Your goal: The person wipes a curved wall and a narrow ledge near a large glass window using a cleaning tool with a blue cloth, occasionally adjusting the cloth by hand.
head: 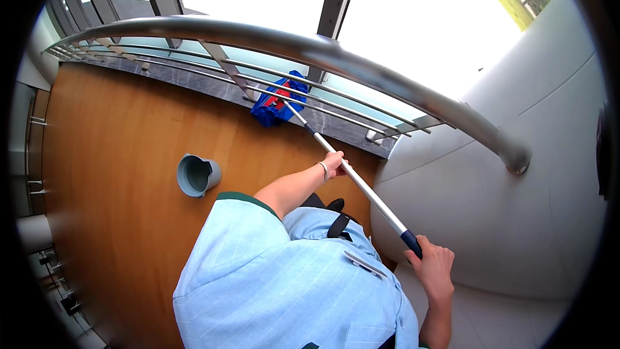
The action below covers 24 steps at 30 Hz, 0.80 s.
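Note:
A long telescopic metal pole (368, 194) runs slantwise from my body towards the railing. My left hand (334, 165) is closed around its middle, with a bracelet on the wrist. At the near end, my right hand (432, 261) grips the dark blue handle sleeve (411, 243). The pole's far end meets a blue and red cloth mop head (271, 108), which lies on the dark marble ledge behind and below the railing bars. Part of the blue cloth hangs over the ledge's edge, and the bars hide some of it.
A curved metal handrail (271, 34) with several thin bars stands before the tall window (411, 24). On the wooden floor (126, 155) to my left is a grey bucket (216, 177). A rounded white column (484, 213) rises close on my right, where the handrail ends.

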Tool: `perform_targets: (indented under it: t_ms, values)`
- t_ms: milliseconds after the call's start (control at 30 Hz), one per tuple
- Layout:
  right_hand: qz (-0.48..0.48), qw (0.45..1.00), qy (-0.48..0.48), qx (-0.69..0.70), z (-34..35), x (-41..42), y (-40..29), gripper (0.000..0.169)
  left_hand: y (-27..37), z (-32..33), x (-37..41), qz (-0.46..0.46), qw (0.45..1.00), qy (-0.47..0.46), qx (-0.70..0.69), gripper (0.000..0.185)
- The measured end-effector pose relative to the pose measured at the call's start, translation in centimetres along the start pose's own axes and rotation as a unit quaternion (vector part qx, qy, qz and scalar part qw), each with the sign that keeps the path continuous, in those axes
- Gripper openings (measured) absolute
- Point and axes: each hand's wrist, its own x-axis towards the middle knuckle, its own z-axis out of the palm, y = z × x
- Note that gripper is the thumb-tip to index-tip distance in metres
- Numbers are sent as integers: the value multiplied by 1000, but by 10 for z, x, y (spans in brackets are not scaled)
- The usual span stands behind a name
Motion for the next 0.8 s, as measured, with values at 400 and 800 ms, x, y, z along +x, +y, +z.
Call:
perform_targets:
  t_ms: [400,800]
  values:
    - [185,981,28,46,-27,-111,50,20,-117,108,-41,-116,982,-90,116,23]
    - [268,948,-171,-6,-84,-144,75,27,-173,169,-77,-149,973,-147,95,13]
